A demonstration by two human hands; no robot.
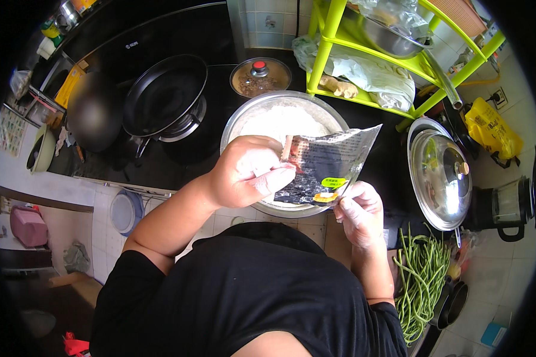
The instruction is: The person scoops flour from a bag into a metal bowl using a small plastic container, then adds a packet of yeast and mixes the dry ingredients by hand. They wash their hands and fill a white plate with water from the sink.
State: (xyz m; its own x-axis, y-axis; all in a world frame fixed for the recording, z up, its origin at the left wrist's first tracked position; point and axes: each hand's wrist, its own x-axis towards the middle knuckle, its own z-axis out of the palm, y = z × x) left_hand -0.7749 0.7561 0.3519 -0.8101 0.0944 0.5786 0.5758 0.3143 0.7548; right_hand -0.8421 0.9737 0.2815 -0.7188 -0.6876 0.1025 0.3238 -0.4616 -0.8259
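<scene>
Both my hands hold a black printed packet [327,163] up over a wide metal bowl. My left hand [253,169] is closed on the packet's left edge, thumb pressed against its front. My right hand [360,211], dusted with white, pinches the lower right corner. The packet is tilted, and its upper right part looks clear and flat. Behind and below it stands the metal bowl [232,122], with white powder like flour [286,121] inside. The packet and my hands hide the bowl's near part.
A black frying pan [167,95] sits on the stove at left. Beyond the bowl is a glass-lidded pot [260,77]. A green rack [330,47] stands at back right, with a large metal lid [438,178] near it. Green long beans [420,279] lie at right, below a blender [509,205].
</scene>
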